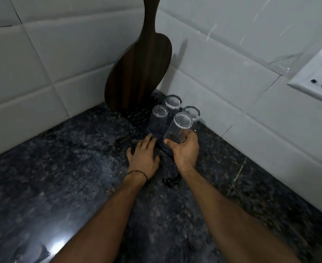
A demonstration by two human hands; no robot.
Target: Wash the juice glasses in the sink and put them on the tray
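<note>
The right hand [185, 149] grips a tilted juice glass [177, 130] over the tray [167, 151] beside three upturned glasses [159, 118]; wet glass could knock them (left hand [143, 154] spread flat on the table [61, 168]).

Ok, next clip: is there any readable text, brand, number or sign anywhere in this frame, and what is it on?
None can be read.
Glasses: clear, no print or logo shows, including the one in the right hand.
Wooden board: plain dark wood, no mark.
Wall socket plate: only holes, no lettering visible.
Tiles and dark counter: no writing.
Left hand: a plain dark wrist thread, no text.
</note>
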